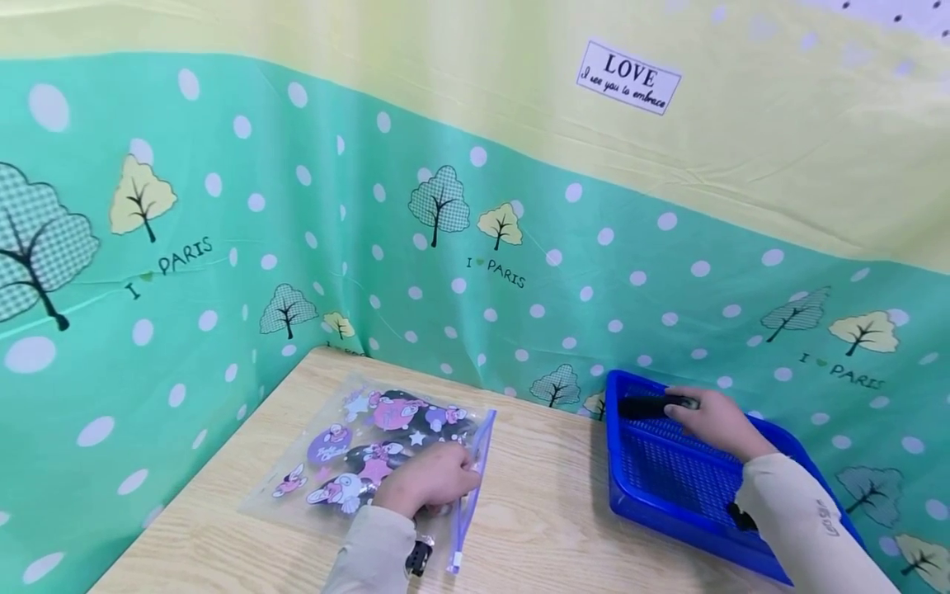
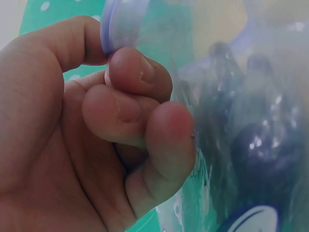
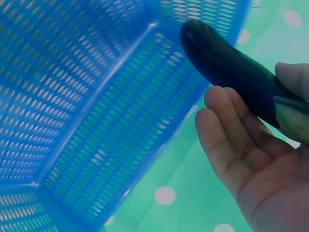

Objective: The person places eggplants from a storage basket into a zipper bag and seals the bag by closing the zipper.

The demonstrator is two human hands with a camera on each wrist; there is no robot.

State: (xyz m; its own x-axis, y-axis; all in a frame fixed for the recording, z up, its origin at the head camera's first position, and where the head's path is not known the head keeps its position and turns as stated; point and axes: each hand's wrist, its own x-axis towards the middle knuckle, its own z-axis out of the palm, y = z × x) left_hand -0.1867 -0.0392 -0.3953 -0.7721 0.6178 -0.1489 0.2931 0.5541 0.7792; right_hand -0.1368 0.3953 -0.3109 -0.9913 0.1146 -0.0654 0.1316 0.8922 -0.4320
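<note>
My right hand (image 1: pixel 716 421) grips a dark eggplant (image 3: pixel 231 70) by its green stem end, thumb on one side and fingers on the other. The eggplant's rounded end points over the far left part of a blue plastic basket (image 1: pixel 653 521), whose slotted walls show in the right wrist view. Over on the left, a clear printed zip bag (image 1: pixel 312 503) lies on the table with several dark, glossy, long items (image 2: pixel 265 145) inside. My left hand (image 1: pixel 434 478) pinches the bag's edge by its purple zip strip (image 1: pixel 484 441), fingers curled.
The wood-grain table (image 1: pixel 542 503) runs between bag and basket. A green and yellow printed curtain (image 1: pixel 445 330) hangs along the table's left and far sides, close behind the basket. A zip slider (image 1: pixel 456 561) sits at the strip's near end.
</note>
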